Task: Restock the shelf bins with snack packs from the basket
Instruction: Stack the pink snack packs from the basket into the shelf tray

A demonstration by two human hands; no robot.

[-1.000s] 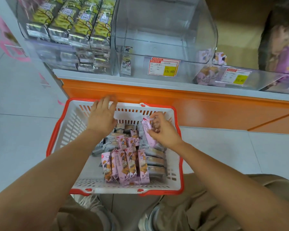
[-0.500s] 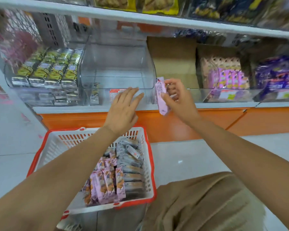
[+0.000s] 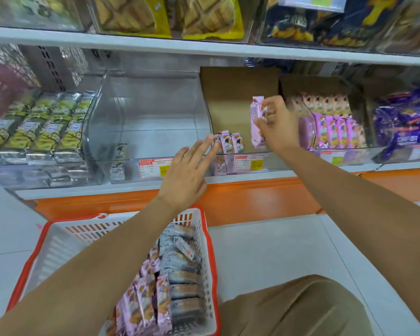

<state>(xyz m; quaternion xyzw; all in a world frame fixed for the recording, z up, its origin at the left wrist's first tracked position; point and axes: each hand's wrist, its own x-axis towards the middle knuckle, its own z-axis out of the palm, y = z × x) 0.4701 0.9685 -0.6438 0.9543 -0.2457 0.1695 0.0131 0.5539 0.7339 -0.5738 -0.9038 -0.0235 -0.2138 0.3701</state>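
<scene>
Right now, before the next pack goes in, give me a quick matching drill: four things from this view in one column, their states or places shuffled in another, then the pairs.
1. left grip
2. right grip
3. basket
4. middle clear bin

A. on the floor, holding packs
B. nearly empty
C. open, fingers straight
D. pinching a pink snack pack

Pairs: 1-C, 2-D, 3-A, 4-B.
</scene>
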